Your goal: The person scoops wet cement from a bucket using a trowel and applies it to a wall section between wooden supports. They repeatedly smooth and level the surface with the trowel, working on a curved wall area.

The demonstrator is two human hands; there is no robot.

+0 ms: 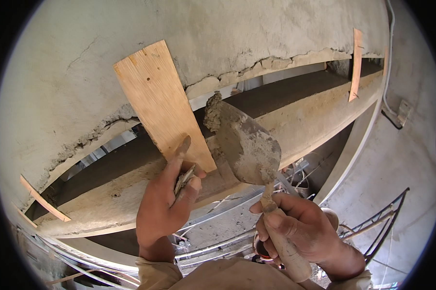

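Note:
A broad wooden board (162, 101) stands tilted across the slot in the wall, its upper part on the plaster and its lower end over the ledge. My left hand (165, 203) rests its index finger on the board's lower part, while the thumb and the other fingers grip a thin grey, flaky piece (184, 179). My right hand (300, 227) is wrapped round the wooden handle of a trowel (249, 150). Its blade, smeared with mortar, points up and left beside the board. A lump of wet mortar (212, 111) clings to the blade's tip, in front of the slot.
Rough, cracked plaster edges the long slot in the grey wall (276, 34). Narrow wood strips cross it at right (356, 65) and left (44, 199). A concrete ledge (305, 106) runs below. A cable and box (404, 113) sit at right; a metal truss (382, 227) and cluttered floor lie lower down.

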